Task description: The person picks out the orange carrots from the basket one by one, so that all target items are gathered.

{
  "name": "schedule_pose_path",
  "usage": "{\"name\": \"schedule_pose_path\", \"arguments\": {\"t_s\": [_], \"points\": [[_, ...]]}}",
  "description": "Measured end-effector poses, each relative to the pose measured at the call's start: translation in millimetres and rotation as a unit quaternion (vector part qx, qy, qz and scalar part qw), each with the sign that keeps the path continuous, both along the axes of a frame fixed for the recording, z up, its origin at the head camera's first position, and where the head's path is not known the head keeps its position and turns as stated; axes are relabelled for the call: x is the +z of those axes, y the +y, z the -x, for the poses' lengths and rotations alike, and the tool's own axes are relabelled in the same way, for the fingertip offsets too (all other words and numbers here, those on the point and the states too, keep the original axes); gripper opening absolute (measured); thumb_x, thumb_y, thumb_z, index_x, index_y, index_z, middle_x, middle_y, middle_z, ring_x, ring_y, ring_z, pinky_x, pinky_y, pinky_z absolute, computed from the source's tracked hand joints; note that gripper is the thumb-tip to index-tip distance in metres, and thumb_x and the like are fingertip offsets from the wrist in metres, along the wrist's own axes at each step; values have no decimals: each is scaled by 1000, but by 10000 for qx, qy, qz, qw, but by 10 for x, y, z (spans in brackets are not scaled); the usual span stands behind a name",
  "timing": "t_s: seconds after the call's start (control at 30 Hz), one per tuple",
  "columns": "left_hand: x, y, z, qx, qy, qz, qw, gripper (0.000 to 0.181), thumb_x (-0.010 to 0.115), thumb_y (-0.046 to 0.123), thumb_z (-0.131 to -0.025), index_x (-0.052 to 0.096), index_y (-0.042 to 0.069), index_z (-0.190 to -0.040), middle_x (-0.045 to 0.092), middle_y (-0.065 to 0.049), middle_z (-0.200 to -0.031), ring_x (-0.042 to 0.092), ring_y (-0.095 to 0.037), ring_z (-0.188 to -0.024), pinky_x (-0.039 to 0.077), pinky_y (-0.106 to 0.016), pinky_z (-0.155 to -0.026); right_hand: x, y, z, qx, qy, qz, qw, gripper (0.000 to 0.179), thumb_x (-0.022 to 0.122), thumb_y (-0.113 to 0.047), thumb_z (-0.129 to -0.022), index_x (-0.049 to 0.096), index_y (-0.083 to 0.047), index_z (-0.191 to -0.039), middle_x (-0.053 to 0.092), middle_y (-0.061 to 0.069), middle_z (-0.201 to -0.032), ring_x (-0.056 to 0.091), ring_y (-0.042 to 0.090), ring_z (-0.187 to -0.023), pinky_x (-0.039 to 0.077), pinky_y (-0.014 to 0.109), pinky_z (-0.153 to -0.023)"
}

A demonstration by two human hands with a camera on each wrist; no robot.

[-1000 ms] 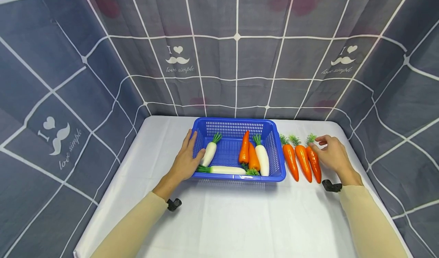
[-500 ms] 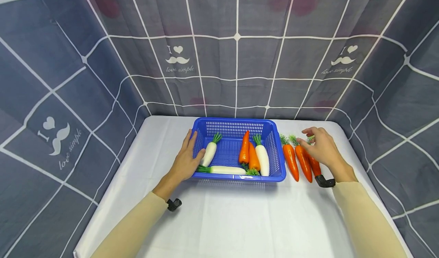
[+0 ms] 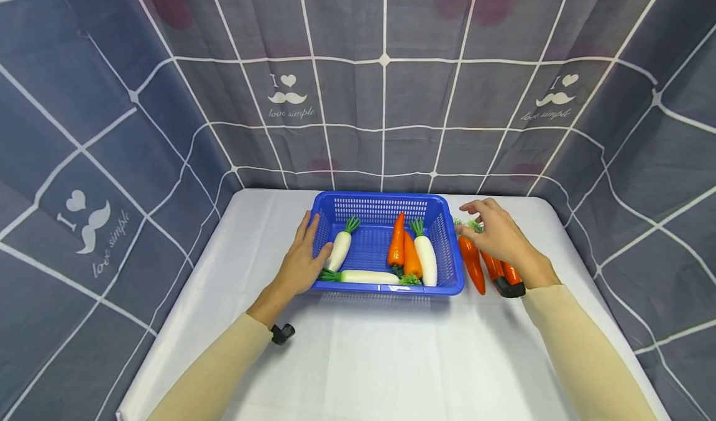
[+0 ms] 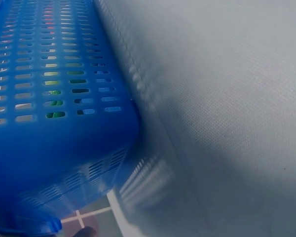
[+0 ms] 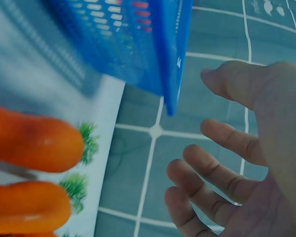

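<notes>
- Fingers (image 5: 217, 170) of the right hand (image 3: 500, 237) loosely bent and spread, nothing held; hand hovers over the carrots (image 3: 473, 267).
- Left hand (image 3: 296, 265): fingers fairly straight at the left end of the blue basket (image 3: 371, 240); can't tell how hard they press.
- Three carrots lie on the white table (image 3: 358, 359) just right of the basket, leaf tufts (image 5: 88, 143) at the far end.
- Basket holds two more, plus three white radishes (image 3: 427, 260).
- Carrots look like glossy plastic: probably light, stiff, slightly slippery, not fragile.
- Best hold: across the thick end below the leaves; tufts look flimsy, tapered tip likely slips.
</notes>
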State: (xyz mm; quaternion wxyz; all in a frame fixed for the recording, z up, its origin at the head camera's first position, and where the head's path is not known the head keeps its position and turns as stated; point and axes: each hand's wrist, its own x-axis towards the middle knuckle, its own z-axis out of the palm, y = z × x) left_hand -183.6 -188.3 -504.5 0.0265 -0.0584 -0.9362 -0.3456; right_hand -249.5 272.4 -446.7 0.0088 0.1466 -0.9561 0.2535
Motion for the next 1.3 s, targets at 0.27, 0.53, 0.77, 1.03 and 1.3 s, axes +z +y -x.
{"name": "schedule_pose_path", "arguments": {"t_s": [0.27, 0.53, 0.77, 1.03, 1.3], "points": [[-5, -6, 7, -7, -16, 10, 10000, 87, 58, 42, -122, 12, 11, -189, -1, -15, -199, 22, -49, -181, 34, -73, -141, 76, -252, 57, 543, -95, -339, 9979, 62, 84, -37, -108, 66, -9, -161, 59, 29, -160, 60, 53, -146, 54, 79, -121], [-2, -9, -9, 15, -54, 4, 10000, 88, 57, 43, -122, 11, 10, -189, -2, -15, -199, 21, -48, -182, 33, -72, -142, 122, -512, 136, 1073, -94, -878, 9903, 67, 89, -38, -104, 67, -17, -163, 57, 25, -166, 56, 53, -151, 46, 80, -129], [0, -7, -5, 20, -58, -1, 10000, 88, 58, 42, -121, 11, 11, -189, -1, -16, -199, 20, -48, -182, 33, -71, -142, 141, -737, 185, 1636, -142, -983, 9815, 69, 92, -37, -102, 67, -19, -164, 60, 22, -166, 57, 51, -155, 41, 80, -133], [-3, -7, 1, 10, -22, -21, 10000, 88, 60, 39, -121, 11, 11, -189, -1, -16, -199, 20, -48, -182, 33, -72, -142, 88, -922, 266, 2223, -454, -937, 9694, 70, 92, -25, -101, 66, -21, -165, 56, 19, -174, 49, 51, -162, 32, 83, -136], [1, -5, -8, 2, -61, -5, 10000, 88, 57, 44, -121, 10, 12, -189, -3, -13, -199, 21, -48, -182, 33, -71, -142, 19, -1120, 370, 2567, -688, -1299, 9552, 79, 99, -34, -95, 66, -27, -166, 51, 18, -180, 39, 51, -171, 29, 83, -137]]}}
